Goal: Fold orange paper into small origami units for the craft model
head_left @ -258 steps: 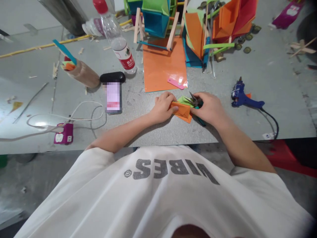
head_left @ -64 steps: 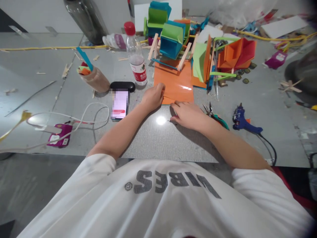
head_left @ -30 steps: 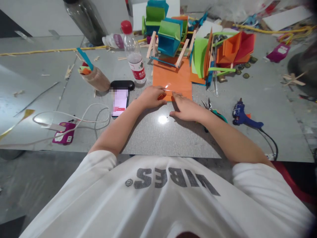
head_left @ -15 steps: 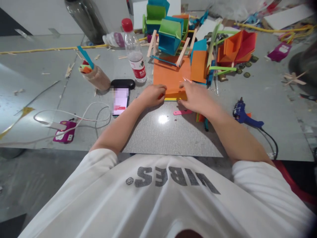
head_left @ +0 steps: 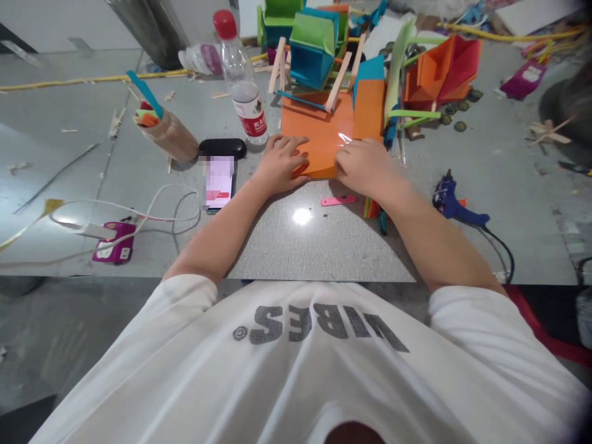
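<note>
A sheet of orange paper [head_left: 319, 161] lies flat at the far side of the grey table, and its near edge faces me. On its left part rests my left hand [head_left: 283, 165], fingers spread and reaching over the paper. My right hand [head_left: 363, 165] has its fingers curled closed at the sheet's near right edge; the fingertips are partly hidden. A blue and green paper model with wooden sticks [head_left: 314, 52] stands on the sheet's far part. Right of the sheet is an orange and blue paper piece [head_left: 369, 108]. A pink strip-shaped tool [head_left: 338, 201] lies closer to me.
Left of my hands are a water bottle [head_left: 250, 108], a phone [head_left: 221, 179], a black case [head_left: 222, 148] and a cup of paper strips [head_left: 171, 135]. A blue glue gun [head_left: 456, 203] with a cord lies right. Beyond it sits an orange paper model [head_left: 441, 74].
My left hand has gone from curled at the paper's edge to spread on top of it. My right fingers have curled in. The yellow layer at the near edge no longer shows.
</note>
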A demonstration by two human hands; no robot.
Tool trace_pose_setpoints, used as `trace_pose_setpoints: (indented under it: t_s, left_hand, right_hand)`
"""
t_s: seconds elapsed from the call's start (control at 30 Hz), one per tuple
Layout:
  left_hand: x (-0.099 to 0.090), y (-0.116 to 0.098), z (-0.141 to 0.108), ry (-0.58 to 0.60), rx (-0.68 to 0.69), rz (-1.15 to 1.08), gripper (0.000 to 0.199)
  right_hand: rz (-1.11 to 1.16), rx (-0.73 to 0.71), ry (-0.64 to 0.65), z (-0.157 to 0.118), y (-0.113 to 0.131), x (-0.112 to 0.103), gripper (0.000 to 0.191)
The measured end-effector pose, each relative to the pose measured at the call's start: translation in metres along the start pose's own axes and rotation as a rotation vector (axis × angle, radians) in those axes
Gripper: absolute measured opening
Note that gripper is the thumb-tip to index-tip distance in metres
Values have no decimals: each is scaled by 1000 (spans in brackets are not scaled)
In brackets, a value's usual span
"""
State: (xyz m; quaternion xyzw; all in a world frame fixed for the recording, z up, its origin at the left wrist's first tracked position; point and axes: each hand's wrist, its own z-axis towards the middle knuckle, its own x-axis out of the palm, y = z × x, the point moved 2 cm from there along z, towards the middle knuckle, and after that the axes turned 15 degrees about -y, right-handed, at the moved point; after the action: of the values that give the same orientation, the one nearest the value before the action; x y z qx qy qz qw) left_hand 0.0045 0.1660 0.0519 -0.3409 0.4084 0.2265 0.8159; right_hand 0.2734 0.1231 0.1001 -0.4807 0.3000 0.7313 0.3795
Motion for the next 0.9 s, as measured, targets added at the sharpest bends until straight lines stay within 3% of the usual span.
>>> trace_pose_setpoints:
  t_s: [0.07, 0.17, 0.3, 0.4, 0.53, 0.73, 0.83, 0.9]
  left_hand:
    - [0, 0, 0, -20, -20, 0, 37]
    - [-2, -1, 0, -65, -34, 4, 44]
    - [-11, -2, -1, -90, -27, -11, 50]
    - [-16, 2, -1, -88, -38, -32, 59]
    - [-12, 9, 0, -161, -84, -70, 68]
    - [-12, 2, 5, -283, -93, -269, 69]
    - [-28, -12, 5, -295, -167, -359, 68]
    - [-45, -25, 5, -345, -209, -390, 67]
  right_hand:
    - [47, -47, 20, 1, -2, 3, 13]
    - [123, -44, 67, 2, -4, -4, 17]
    - [195, 31, 38, -2, -5, -33, 6]
    - [392, 127, -1, -6, -7, -58, 6]
    - [523, 221, -65, -11, -8, -87, 22]
    - [755, 119, -369, -24, -19, -122, 10]
    - [732, 172, -598, -35, -35, -134, 5]
    - [677, 192, -792, -43, -44, -145, 16]
